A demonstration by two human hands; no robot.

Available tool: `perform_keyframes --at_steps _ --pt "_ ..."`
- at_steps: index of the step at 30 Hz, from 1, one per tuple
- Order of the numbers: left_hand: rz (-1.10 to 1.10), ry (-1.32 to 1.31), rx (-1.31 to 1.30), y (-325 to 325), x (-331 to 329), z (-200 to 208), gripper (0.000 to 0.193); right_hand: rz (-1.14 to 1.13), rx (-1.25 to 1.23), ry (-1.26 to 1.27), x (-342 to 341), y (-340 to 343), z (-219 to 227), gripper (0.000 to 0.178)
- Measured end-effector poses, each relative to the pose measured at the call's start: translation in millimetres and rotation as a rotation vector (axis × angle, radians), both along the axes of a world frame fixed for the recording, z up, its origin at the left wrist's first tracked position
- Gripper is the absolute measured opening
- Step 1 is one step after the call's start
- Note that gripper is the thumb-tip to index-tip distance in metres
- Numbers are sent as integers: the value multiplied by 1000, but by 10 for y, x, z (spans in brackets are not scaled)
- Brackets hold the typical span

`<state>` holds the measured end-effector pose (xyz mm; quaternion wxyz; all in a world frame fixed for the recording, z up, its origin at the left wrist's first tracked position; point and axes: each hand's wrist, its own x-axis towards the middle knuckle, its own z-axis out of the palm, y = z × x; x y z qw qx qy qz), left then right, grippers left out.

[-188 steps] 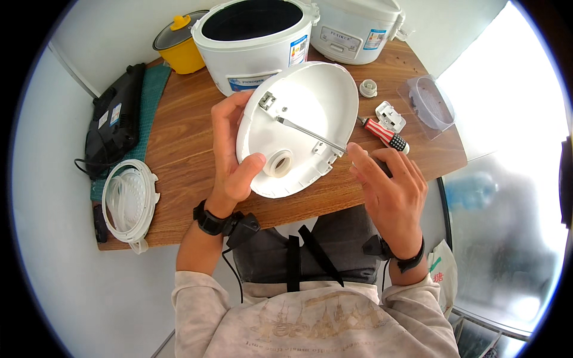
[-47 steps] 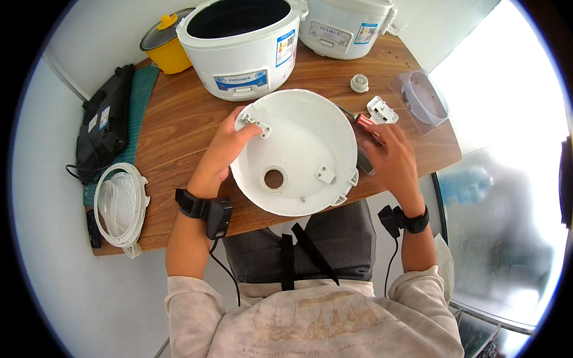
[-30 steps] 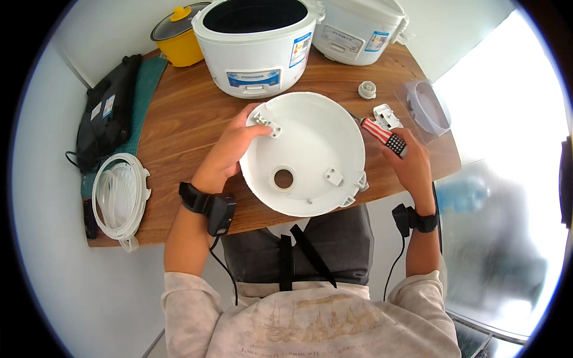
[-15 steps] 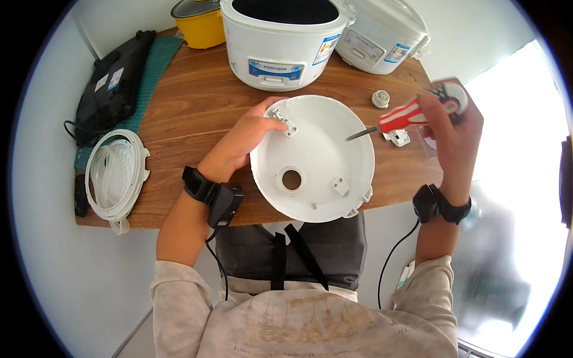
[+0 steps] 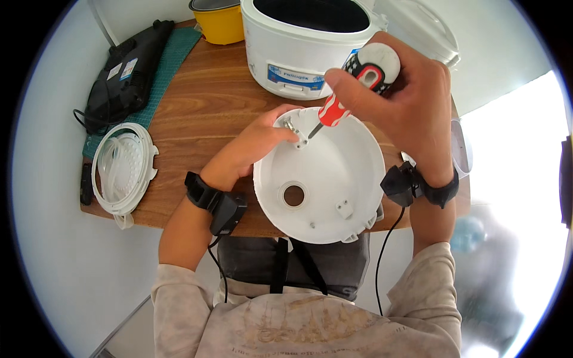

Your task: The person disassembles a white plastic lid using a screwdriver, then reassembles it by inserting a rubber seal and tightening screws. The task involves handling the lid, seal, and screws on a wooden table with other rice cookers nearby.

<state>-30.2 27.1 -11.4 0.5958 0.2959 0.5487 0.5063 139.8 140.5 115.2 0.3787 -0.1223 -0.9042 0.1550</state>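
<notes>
One round white plastic shell (image 5: 340,161), in the head view, is at the edge of the brown wooden surface (image 5: 203,107). Left hand (image 5: 256,143) pinches it at its small white bracket (image 5: 301,143); right hand (image 5: 412,98) clasps a red-white-black screwdriver (image 5: 334,111), tip beside that bracket. Work there looks unfinished.

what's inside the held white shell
A ringed hole, a small plate, a peg and a bracket partly covered by the left hand. The screwdriver covers some of the shell too; what's behind them can't be seen.
</notes>
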Motion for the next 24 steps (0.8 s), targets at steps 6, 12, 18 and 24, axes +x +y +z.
perform_keyframes --at_steps 6,12,18,24 --pt "36 -66 5 9 5 34 58 2 -228 8 58 24 11 20" --pt "49 -60 -25 12 15 -9 58 29 -322 -2 76 78 -1 21" --pt "62 -33 -26 4 33 34 58 1 -386 25 27 19 -63 21" --pt "64 14 -42 -9 62 93 58 74 -203 30 16 64 -126 23"
